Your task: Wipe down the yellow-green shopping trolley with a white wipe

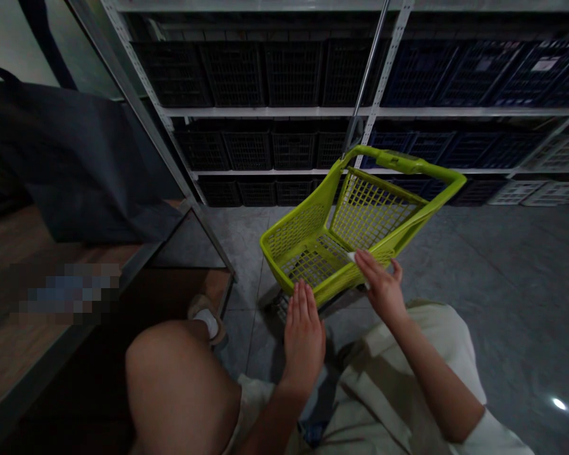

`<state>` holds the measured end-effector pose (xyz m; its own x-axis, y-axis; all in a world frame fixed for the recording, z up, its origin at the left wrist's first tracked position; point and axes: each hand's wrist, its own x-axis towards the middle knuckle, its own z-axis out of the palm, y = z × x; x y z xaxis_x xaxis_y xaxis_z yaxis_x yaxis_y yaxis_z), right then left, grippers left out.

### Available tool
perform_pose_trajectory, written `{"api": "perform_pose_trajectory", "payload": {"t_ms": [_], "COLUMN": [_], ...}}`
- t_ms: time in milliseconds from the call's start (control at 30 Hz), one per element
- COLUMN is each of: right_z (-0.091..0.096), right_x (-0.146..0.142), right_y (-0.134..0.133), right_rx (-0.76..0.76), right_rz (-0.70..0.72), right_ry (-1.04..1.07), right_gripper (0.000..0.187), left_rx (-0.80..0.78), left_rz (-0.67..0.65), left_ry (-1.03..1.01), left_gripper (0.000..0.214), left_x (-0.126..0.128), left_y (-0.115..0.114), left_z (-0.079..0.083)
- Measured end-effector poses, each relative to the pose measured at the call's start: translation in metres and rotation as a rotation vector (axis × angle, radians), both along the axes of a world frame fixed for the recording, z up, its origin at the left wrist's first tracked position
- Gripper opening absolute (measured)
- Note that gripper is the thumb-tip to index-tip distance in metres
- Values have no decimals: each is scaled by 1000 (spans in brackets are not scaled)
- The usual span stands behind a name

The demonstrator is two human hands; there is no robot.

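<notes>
A small lime-green plastic shopping cart (303, 221) stands on the floor right in front of me, its basket bare inside and its handle (408, 163) at the far side. My left hand (304, 333) is flat with fingers stretched out together, its tips at the cart's near rim. My right hand (382, 284) rests on the near right rim, fingers closed on a small white thing (351, 256) that I cannot make out. I am crouched, my bare knee (175, 373) at the lower left.
Metal shelving with rows of dark plastic crates (294, 72) fills the far wall; white crates (557, 193) sit low at the right. A shelf unit with a wooden board (9, 341) and a dark bag (80, 164) stands at my left. Grey tiled floor (512, 284) spreads to the right.
</notes>
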<state>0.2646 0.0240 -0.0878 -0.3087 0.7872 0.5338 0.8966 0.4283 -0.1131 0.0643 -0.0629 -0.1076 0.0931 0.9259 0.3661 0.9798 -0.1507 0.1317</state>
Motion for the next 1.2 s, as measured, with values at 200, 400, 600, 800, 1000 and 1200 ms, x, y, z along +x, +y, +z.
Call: {"api": "perform_pose_trajectory", "payload": {"t_ms": [200,400,600,800,1000,1200], "right_z": [-5,-6,4,-6,6,-5], "right_x": [-40,-32,-8,-68,4,-56], "right_y": [-22,-24,3,-39,6,-35], "right_rx": [-14,-39,-8,-54,-12,-32], "right_rz": [35,237,-172,297,-114,137], "right_ry": [-35,-109,58,-122,30,-41], "right_gripper": [90,90,86,82,91,87], "left_rx": [16,18,10,25,7,34], "left_rz": [2,3,-4,2,-5,-3], "left_ry": [-8,-8,-5,9,-15,-23], "left_gripper": [68,70,70,65,74,77], "left_x": [1,0,2,1,0,2], "left_y": [1,1,0,2,0,2], "left_z": [-3,-4,-1,-7,-2,-7]}}
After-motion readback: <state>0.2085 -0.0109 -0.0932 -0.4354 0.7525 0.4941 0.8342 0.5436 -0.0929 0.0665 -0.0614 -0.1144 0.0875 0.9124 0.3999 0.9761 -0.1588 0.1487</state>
